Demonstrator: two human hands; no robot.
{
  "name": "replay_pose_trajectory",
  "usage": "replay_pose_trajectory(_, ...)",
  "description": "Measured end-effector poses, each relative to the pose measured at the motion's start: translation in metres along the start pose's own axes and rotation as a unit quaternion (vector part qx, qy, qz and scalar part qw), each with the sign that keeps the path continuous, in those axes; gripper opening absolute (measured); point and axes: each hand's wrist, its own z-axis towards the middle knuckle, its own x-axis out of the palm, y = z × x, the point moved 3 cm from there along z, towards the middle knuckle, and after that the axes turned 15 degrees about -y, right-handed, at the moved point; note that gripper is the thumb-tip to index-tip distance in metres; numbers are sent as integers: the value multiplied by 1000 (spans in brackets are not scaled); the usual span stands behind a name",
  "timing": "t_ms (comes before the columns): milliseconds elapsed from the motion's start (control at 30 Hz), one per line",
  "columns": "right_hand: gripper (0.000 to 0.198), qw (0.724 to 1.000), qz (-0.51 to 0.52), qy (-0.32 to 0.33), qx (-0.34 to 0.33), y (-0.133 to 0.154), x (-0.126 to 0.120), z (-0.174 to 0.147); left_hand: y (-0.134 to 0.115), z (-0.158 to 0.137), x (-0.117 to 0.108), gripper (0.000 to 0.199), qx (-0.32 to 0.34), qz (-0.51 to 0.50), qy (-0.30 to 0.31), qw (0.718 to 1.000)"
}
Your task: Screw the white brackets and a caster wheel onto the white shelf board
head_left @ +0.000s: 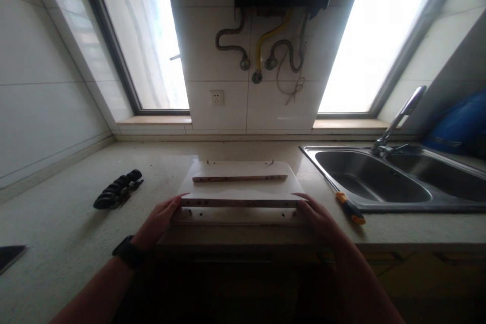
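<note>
Both hands hold the ends of a narrow white board (243, 196) whose brown front edge, dotted with small holes, faces me. My left hand (165, 212) is closed on its left end, and my right hand (313, 211) grips the right end. Below and behind it, a larger white panel (243, 216) lies on the counter by the front edge. Holes and short pegs show near the panel's near corners and along its far side. A second brown edge strip (240, 178) runs across, farther back. How these pieces join cannot be made out.
A screwdriver (350, 207) with an orange and black handle lies beside the double steel sink (330, 202) on the right. Black coiled objects (118, 190) rest on the countertop (163, 162) to the left. A dark flat item (11, 257) shows at far left.
</note>
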Motion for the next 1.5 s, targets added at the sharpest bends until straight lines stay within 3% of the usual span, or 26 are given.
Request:
replay_pose_trajectory(400,57,1000,-3,0,-10,-1,0,0,-1,0,1,75,1,3,0,1000)
replay_pose_trajectory(967,58,999,-6,-18,-42,-7,2,-2,8,0,1,61,82,57,17,995)
replay_pose_trajectory(1500,57,997,-24,-22,-71,-1,-1,-5,10,0,-2,63,84,56,30,994)
